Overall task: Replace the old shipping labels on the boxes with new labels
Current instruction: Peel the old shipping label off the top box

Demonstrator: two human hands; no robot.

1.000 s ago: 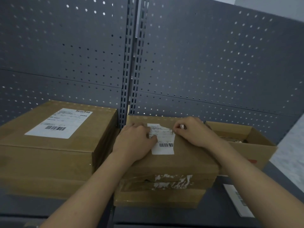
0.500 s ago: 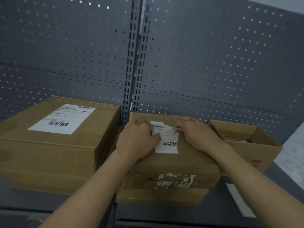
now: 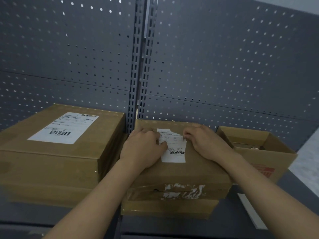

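Hands work atop the middle box (image 3: 181, 171) on the shelf (image 3: 284, 195). Beside it at left, the larger sealed box (image 3: 51, 161) carries an intact label (image 3: 63, 127). The left hand (image 3: 145, 149) lies palm down, thumb pressing the torn label (image 3: 174, 152); the right hand (image 3: 205, 144) pinches the label's right edge. The small open box (image 3: 269, 152) holds dim, unclear contents.
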